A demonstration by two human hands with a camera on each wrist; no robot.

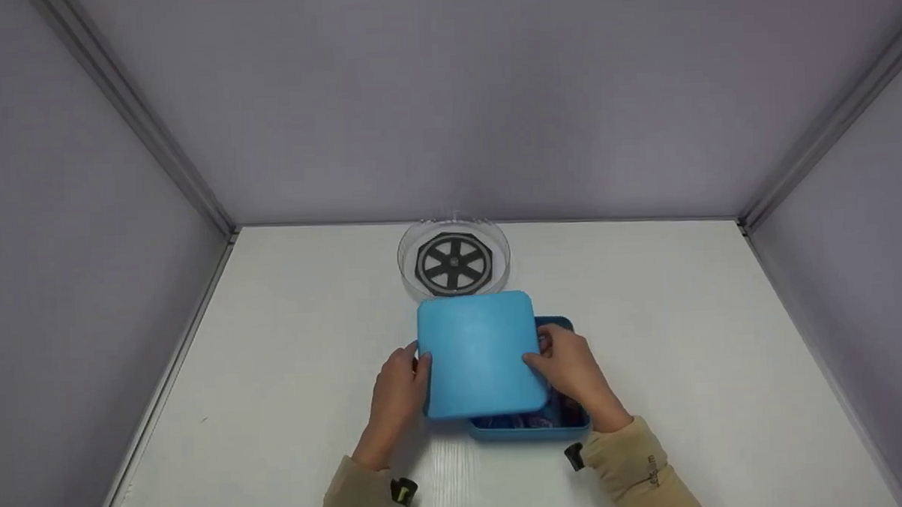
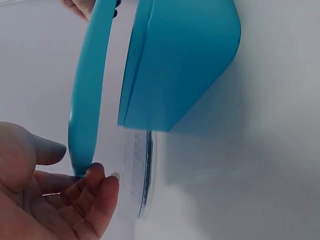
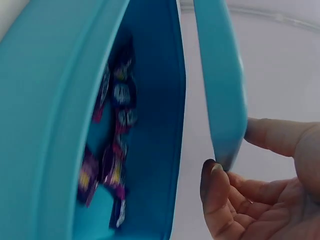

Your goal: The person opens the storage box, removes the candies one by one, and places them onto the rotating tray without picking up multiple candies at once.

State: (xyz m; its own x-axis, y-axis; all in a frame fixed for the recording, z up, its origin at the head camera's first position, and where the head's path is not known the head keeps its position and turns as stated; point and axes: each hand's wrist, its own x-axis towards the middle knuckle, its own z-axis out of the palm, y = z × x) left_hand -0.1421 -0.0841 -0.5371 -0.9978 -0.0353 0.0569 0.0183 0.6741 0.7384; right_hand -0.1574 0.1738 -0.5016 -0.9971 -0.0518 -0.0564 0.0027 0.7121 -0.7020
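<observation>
A blue lid [image 1: 481, 354] is held level above a blue box [image 1: 531, 434], shifted left so the box's right side shows uncovered. My left hand [image 1: 397, 390] grips the lid's left edge, thumb on one side and fingertips under it, as the left wrist view shows with the lid [image 2: 87, 100]. On the opposite edge, my right hand [image 1: 573, 363] pinches the lid [image 3: 222, 85] between thumb and fingers. Inside the box, purple wrapped sweets [image 3: 114, 167] lie on the bottom. A gap separates lid and box in both wrist views.
Behind the lid stands a round clear container [image 1: 501, 261] with a black spoked pattern [image 1: 453, 262] in it. The white table [image 1: 296, 326] is bounded by grey walls [image 1: 446, 103] at the back and both sides.
</observation>
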